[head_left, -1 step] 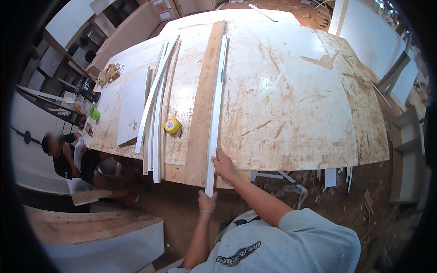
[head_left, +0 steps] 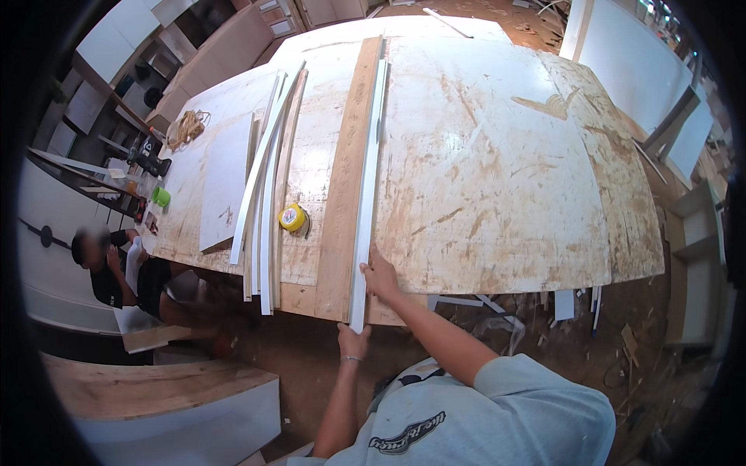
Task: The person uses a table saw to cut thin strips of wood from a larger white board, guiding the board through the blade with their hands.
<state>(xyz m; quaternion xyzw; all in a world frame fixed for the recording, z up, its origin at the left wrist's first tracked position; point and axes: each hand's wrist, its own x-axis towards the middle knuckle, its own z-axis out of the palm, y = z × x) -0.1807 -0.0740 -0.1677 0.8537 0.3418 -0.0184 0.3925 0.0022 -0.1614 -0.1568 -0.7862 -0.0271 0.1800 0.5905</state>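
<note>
A long white strip (head_left: 364, 242) lies along the right edge of a brown wooden board (head_left: 342, 210), running away from me across the worktable. My left hand (head_left: 354, 340) is closed around the strip's near end, just past the table's front edge. Farther up, my right hand (head_left: 379, 278) grips the strip from its right side, with the thumb on top and the other fingers partly hidden. To the left of the board sits a yellow tape measure (head_left: 292, 217). Beyond it several narrow white strips (head_left: 269, 179) lie loosely bunched, next to a flat white panel (head_left: 228, 186).
The large, stained white worktable (head_left: 482, 186) spreads ahead and right. At its left edge are a green cup (head_left: 161, 196), a cordless drill (head_left: 148, 159) and coiled cord (head_left: 186, 128). A person (head_left: 128, 268) sits at left. A wood-topped cabinet (head_left: 155, 388) stands lower left; offcuts (head_left: 564, 304) lie below the table.
</note>
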